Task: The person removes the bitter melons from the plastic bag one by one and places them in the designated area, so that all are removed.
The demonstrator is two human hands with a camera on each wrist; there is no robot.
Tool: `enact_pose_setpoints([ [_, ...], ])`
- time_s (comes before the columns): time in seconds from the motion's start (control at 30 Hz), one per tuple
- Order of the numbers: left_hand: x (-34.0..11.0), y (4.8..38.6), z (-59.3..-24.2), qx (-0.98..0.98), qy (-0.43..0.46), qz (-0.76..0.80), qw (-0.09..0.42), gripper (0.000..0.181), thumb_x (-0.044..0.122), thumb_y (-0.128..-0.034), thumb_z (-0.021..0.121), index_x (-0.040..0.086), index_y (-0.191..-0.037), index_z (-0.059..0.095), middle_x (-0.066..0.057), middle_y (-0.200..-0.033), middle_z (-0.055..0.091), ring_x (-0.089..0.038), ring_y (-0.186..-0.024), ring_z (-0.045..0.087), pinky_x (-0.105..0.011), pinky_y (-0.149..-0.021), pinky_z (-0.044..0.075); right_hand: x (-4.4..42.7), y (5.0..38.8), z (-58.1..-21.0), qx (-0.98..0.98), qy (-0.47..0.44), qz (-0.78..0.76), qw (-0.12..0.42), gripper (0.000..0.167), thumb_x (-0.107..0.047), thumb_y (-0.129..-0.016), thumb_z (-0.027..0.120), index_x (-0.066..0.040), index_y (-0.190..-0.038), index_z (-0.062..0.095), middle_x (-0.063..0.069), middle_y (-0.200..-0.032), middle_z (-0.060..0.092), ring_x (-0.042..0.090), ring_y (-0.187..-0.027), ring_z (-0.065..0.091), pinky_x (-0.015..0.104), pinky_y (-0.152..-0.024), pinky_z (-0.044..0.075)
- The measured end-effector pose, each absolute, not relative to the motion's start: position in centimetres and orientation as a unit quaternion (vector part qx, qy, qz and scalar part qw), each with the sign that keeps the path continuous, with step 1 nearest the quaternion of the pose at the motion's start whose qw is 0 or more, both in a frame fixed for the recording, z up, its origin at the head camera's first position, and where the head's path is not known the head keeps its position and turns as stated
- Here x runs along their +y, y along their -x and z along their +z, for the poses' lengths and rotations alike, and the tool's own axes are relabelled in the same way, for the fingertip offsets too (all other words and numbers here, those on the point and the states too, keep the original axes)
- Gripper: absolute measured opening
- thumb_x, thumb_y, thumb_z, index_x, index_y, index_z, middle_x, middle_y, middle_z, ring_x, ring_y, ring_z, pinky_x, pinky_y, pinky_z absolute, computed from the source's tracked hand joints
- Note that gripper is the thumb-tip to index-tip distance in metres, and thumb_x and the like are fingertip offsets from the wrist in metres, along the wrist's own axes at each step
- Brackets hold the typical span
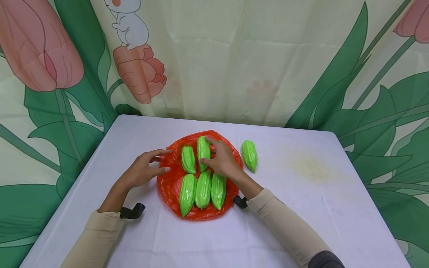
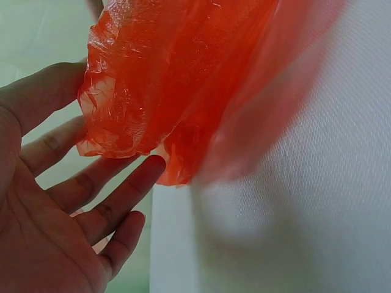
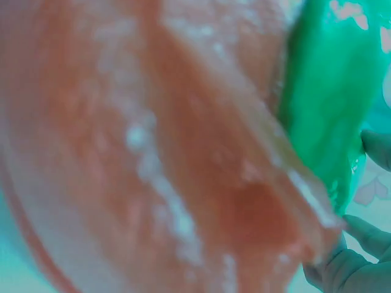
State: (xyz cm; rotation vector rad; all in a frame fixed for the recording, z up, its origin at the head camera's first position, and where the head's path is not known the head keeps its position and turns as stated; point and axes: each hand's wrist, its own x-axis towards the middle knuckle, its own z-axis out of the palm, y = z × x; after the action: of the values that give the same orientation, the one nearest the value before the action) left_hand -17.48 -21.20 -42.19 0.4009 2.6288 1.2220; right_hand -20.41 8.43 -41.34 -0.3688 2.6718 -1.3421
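A round spread of thin, glossy red plastic (image 1: 169,195), seemingly a bag, lies on the table. Several bright green ridged gourds rest on it: three in the near row, among them a gourd (image 1: 203,190) in the middle, and a shorter gourd (image 1: 188,159) behind them. My right hand (image 1: 222,158) holds another green gourd (image 1: 203,149) upright at the back of the plastic, thumb and fingers at its side; that gourd (image 3: 333,104) also shows in the right wrist view. My left hand (image 1: 143,169), fingers spread, is at the plastic's left edge, some fingers (image 2: 125,198) partly behind the crinkled film.
One more green gourd (image 1: 249,155) lies on the white tablecloth (image 1: 285,208), just right of the red plastic. A printed curtain (image 1: 228,67) with tulips and a rabbit hangs behind the table's back edge.
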Motion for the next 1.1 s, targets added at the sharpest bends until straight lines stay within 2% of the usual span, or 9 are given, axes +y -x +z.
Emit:
enact_pose_setpoints([
  [0.23, -21.1, 17.4, -42.1, 0.892, -0.137, 0.418, 0.108, 0.062, 0.024, -0.0979, 0.078, 0.013, -0.155, 0.055, -0.021, -0.158, 0.054, -0.049, -0.139, 0.054, -0.061, -0.104, 0.058, 9.6, 20.4, -40.6, 0.883, 0.112, -0.454, 0.048, 0.082, -0.019, -0.090, 0.087, -0.017, -0.161, 0.046, 0.010, -0.149, 0.057, 0.030, -0.126, 0.070, 0.038, -0.090, 0.065],
  [0.4, -21.2, 17.4, -42.1, 0.890, -0.141, 0.421, 0.106, 0.062, 0.023, -0.0976, 0.078, 0.011, -0.154, 0.056, -0.021, -0.157, 0.055, -0.049, -0.138, 0.054, -0.060, -0.103, 0.059, 10.7, 20.3, -39.9, 0.889, 0.100, -0.446, 0.035, 0.081, -0.020, -0.090, 0.086, -0.020, -0.161, 0.046, 0.013, -0.144, 0.055, 0.033, -0.128, 0.068, 0.042, -0.091, 0.065],
  [0.77, -21.2, 17.5, -42.1, 0.889, -0.139, 0.423, 0.107, 0.061, 0.022, -0.0978, 0.078, 0.013, -0.154, 0.056, -0.020, -0.157, 0.055, -0.049, -0.139, 0.053, -0.057, -0.100, 0.061, 14.1, 20.2, -38.7, 0.895, 0.060, -0.442, 0.026, 0.082, -0.018, -0.091, 0.084, -0.022, -0.163, 0.044, 0.011, -0.157, 0.051, 0.033, -0.129, 0.066, 0.043, -0.091, 0.066],
  [1.1, -21.3, 17.6, -42.0, 0.887, -0.140, 0.426, 0.108, 0.062, 0.023, -0.0977, 0.078, 0.013, -0.154, 0.055, -0.020, -0.157, 0.054, -0.049, -0.139, 0.052, -0.055, -0.097, 0.063, 16.9, 20.1, -38.4, 0.893, 0.026, -0.448, 0.021, 0.082, -0.017, -0.092, 0.083, -0.021, -0.163, 0.043, 0.013, -0.161, 0.049, 0.035, -0.131, 0.066, 0.046, -0.095, 0.064],
])
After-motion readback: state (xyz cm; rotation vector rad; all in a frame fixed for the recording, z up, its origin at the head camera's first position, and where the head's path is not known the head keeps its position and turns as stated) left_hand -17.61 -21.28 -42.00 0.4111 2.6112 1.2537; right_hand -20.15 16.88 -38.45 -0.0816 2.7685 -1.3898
